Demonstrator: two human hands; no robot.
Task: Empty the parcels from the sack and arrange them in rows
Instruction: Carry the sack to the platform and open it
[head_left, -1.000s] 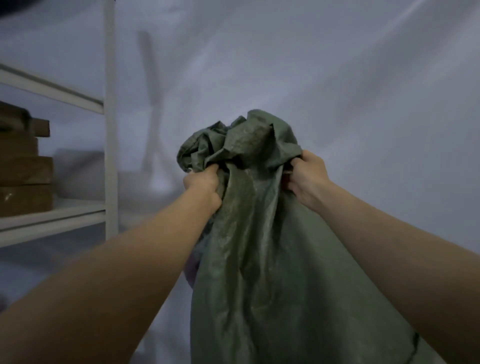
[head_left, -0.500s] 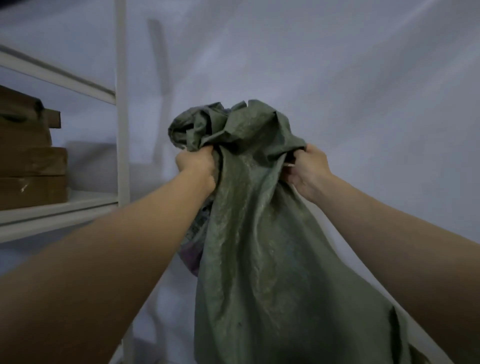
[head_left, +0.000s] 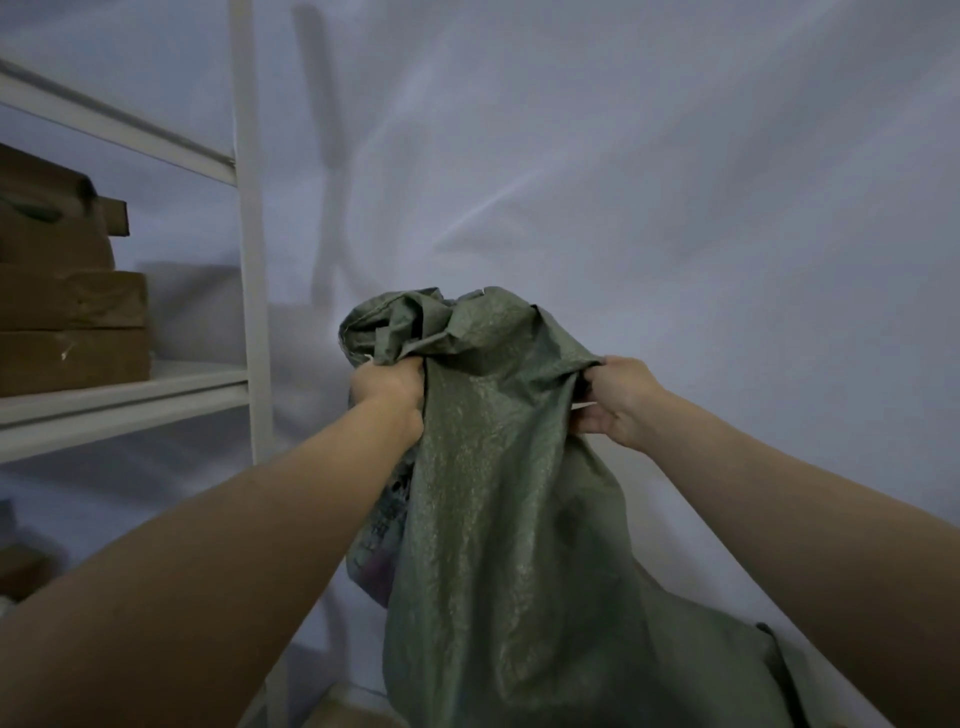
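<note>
Head view: sack (head_left: 498, 519) bottom cut off

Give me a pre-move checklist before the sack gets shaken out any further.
1. Left hand grips the bunched green sack: ok.
2. Right hand grips its other side: ok.
3. Sack held up, its body hanging down between the arms: ok.
4. Sack's lower opening and landing spot: out of frame, cannot tell.
5. Parcels left inside: a printed wrapper shows at the left edge; count cannot tell.
6. Clearance from the shelf post and stacked boxes: apart, ok.
</note>
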